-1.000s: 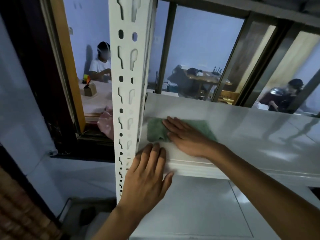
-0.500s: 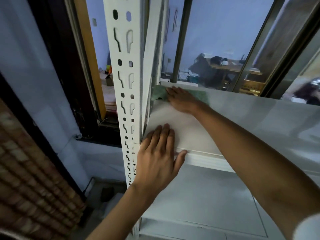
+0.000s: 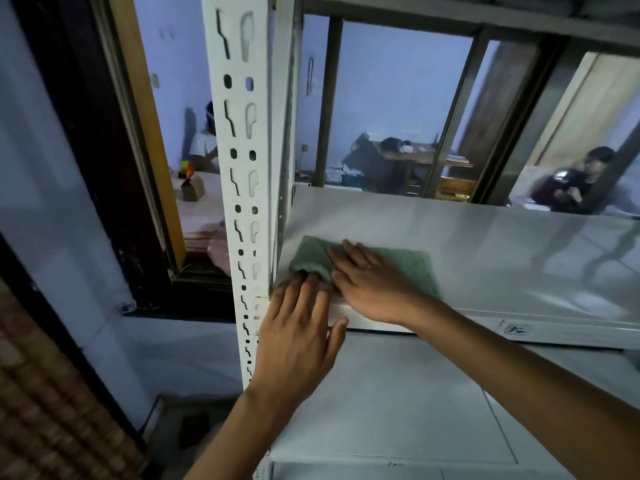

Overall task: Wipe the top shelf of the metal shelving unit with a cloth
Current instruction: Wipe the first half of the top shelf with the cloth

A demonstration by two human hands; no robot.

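Rt fingers [image 3: 349,256] lay flat and spread, pressed palm-down on the green cloth [image 3: 408,268], gripping nothing, just pinning it to the top shelf [image 3: 485,258]. Left fingers [image 3: 304,289] also extended and together, tips touching the cloth's bunched left end at the shelf's front lip; no pinch visible.

Outward: right hand [image 3: 370,285] covered the cloth's left-centre, forearm running back toward lower right. Left hand [image 3: 298,337] sat below and left of it, braced at the front edge just beside the white slotted upright [image 3: 242,202].

Key relation: cloth lay directly under rt palm, long axis running left-right along the shelf, near the front-left corner. Rt hand nearer and on top; left only at the edge. Open shelf stretched off to the right and toward the back, so prob. next stroke needs to go that way.

Cloth: dull green, textured weave, flat rectangle on the right, rumpled and folded under at the left end. Shelf surface white, glossy, reflecting the window [image 3: 398,109] behind. Lower shelf [image 3: 398,403] visible beneath, bare where seen.
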